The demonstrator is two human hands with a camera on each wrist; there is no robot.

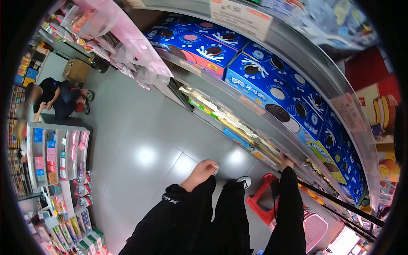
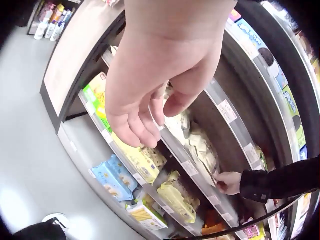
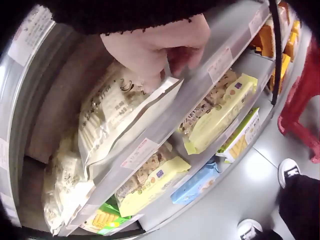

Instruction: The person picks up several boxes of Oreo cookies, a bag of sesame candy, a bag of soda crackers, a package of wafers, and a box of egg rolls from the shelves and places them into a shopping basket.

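My right hand (image 3: 162, 75) reaches into a middle shelf (image 3: 150, 145) and pinches the top edge of a cream snack bag (image 3: 117, 117), which leans out over the shelf rail. More cream bags (image 3: 65, 185) lie behind it. In the head view the right hand (image 1: 285, 162) is at the shelf edge, sleeve black. The left wrist view shows the same right hand (image 2: 227, 181) against the cream bags (image 2: 200, 147). My left hand (image 2: 152, 117) hangs beside my leg with fingers loosely curled and nothing in it; in the head view the left hand (image 1: 203, 171) is above the floor.
Blue cookie boxes (image 1: 272, 85) fill the upper shelf. Yellow and blue packets (image 3: 210, 125) sit on lower shelves. A red stool (image 1: 261, 199) and a pink basket (image 1: 316, 229) stand by my feet. A crouching person (image 1: 55, 97), a cardboard box (image 1: 76, 70) and a low rack (image 1: 55, 153) are at left.
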